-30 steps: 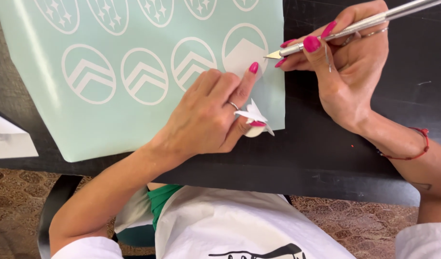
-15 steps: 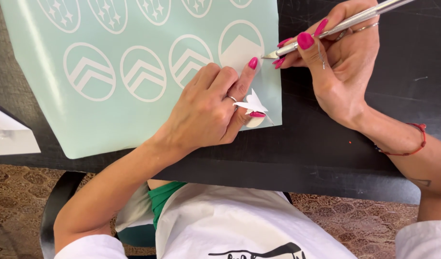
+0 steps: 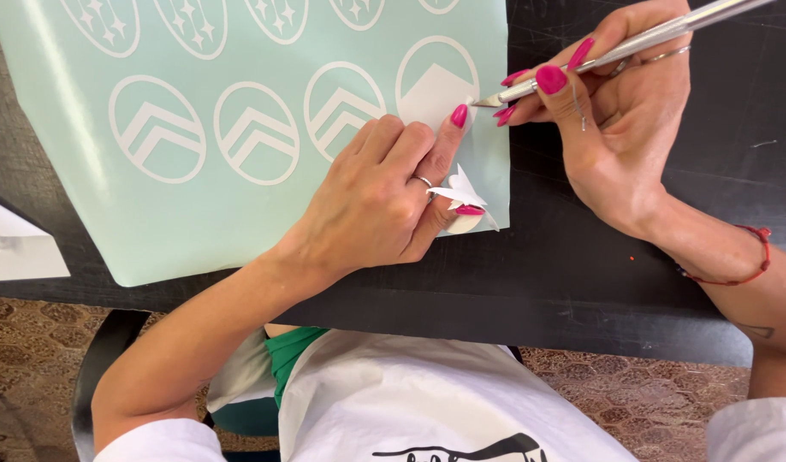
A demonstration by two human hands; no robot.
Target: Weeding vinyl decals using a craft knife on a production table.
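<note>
The head view shows your right hand (image 3: 619, 120) pinching a slim silver craft knife (image 3: 615, 47) like a pen, its tip now touching the right rim of the oval decal (image 3: 436, 81) nearest the sheet's edge; a second ago that tip hung a little off to the right of it, so the blade has closed in on the cut line. Your left hand (image 3: 376, 201) lies flat on the mint-green vinyl sheet (image 3: 196, 222), index finger stretched up beside the same oval to pin the sheet down, while thumb and a finger grip a small white scrap of peeled vinyl (image 3: 463, 190). Against the earlier frame, that hand and its scrap have hardly moved, and the sheet sits in the same place on the black bench (image 3: 581, 282). That oval is solid white between the chevrons, unlike the three to its left, which judging by this have been weeded.
</note>
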